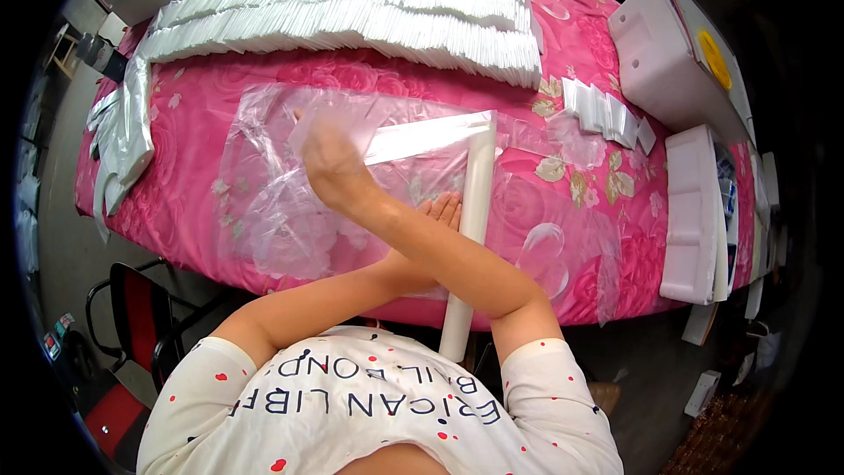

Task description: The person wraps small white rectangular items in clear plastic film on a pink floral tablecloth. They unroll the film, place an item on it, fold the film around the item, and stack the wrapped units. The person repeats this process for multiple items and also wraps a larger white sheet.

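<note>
My forearms cross, the right one over the left. My left hand lies with fingers stretched out on a clear plastic sheet, right beside a long white tube or roll. Reaching across to the left, my right hand is over the sheet, smeared by motion, so its fingers cannot be made out. A flat white strip extends from near that hand to the roll's far end; part of it seems to be under the plastic. The roll's near end sticks out past the table edge.
Rows of thin white packets stand packed at the back. A few more white packets lie at right, near white foam boxes. White plastic bags hang at the left edge, with chairs below. A pink flowered cloth covers the table.
</note>
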The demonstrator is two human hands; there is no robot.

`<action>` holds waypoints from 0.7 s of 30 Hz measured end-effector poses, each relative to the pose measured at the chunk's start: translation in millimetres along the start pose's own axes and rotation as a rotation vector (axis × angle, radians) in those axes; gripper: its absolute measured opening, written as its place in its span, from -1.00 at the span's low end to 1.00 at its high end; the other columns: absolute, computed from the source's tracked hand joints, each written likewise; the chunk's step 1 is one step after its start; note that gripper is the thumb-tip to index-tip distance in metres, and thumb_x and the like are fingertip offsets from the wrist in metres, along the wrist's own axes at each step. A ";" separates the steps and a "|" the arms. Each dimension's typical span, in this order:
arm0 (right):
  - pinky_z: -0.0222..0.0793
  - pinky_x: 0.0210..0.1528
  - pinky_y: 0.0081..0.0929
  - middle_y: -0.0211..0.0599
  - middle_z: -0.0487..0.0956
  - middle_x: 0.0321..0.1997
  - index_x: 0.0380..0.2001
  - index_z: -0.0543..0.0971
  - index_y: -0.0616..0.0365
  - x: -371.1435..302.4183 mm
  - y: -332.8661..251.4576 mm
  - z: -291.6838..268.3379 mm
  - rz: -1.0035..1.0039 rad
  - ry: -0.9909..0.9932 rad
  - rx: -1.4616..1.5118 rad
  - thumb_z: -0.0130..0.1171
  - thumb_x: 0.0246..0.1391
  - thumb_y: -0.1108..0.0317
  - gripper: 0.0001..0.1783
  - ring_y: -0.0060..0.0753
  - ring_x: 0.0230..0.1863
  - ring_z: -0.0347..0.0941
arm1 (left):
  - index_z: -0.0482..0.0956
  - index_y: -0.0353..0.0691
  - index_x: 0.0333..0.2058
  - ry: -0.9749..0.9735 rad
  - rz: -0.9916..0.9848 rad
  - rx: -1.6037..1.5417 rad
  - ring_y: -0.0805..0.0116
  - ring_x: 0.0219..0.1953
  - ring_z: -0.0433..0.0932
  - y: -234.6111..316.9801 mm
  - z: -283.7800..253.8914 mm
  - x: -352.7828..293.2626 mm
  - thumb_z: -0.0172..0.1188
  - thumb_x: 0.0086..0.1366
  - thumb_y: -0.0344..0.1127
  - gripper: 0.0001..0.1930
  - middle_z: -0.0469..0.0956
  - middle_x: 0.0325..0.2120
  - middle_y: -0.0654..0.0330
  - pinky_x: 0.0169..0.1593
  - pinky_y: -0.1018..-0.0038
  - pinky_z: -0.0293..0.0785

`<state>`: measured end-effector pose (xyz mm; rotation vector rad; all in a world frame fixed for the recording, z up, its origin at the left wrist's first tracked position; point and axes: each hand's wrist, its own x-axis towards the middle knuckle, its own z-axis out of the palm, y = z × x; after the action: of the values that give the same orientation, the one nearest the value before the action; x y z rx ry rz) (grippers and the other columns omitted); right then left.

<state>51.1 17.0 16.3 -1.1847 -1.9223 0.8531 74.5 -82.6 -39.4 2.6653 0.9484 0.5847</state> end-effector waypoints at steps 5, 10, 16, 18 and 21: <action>-0.13 0.28 -0.14 0.11 0.14 0.24 0.14 0.19 0.30 10.5 -14.4 59.4 0.059 -0.144 0.071 -0.01 0.05 0.22 -0.38 0.11 0.28 -0.01 | 0.12 -0.60 0.08 0.045 0.040 0.093 -0.11 0.24 0.05 -9.8 21.1 -2.5 -0.17 0.20 -0.15 -0.38 0.10 0.14 -0.28 0.23 0.08 -0.07; -0.14 0.30 -0.22 0.11 0.12 0.25 0.16 0.15 0.32 -1.1 -25.7 26.0 -0.173 -0.082 -0.180 0.11 -0.03 0.12 -0.24 0.05 0.29 -0.02 | 0.13 -0.59 0.08 0.153 0.011 -0.093 -0.06 0.24 0.04 -3.0 10.7 -1.7 -0.12 0.16 -0.21 -0.40 0.12 0.15 -0.21 0.24 0.08 -0.06; 0.34 -0.07 -0.35 -0.09 0.49 -0.10 -0.10 0.46 0.23 -17.1 13.2 -53.1 -0.042 -0.021 -0.086 0.15 -0.05 0.30 -0.59 -0.16 -0.10 0.44 | 0.26 -0.45 0.02 -0.080 0.025 -0.379 -0.06 0.18 0.14 -29.4 -56.6 -42.7 0.02 0.02 -0.44 -0.48 0.20 0.09 -0.14 0.17 0.16 0.15; 0.35 -0.14 -0.35 -0.15 0.51 -0.17 -0.15 0.49 0.23 -23.9 29.6 -63.2 0.107 -0.012 -0.069 0.16 -0.06 0.31 -0.63 -0.20 -0.19 0.45 | 0.40 -0.35 -0.10 0.090 0.005 -0.358 0.03 0.06 0.30 -47.3 -78.2 -61.9 0.04 -0.03 -0.52 -0.59 0.33 0.01 -0.03 0.09 0.24 0.28; 0.31 -0.07 -0.32 -0.09 0.51 -0.22 -0.21 0.50 0.24 -34.5 28.6 -66.2 0.136 -0.031 -0.036 0.16 -0.09 0.34 -0.67 -0.11 -0.14 0.41 | 0.45 -0.32 -0.15 0.206 -0.069 -0.254 0.11 -0.01 0.39 -75.9 -104.1 -94.5 0.06 -0.07 -0.59 -0.60 0.40 -0.06 0.03 0.02 0.31 0.35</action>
<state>130.2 6.6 20.1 -1.3430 -1.9062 0.9165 -80.6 -75.9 -1.4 2.3725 0.9436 0.9117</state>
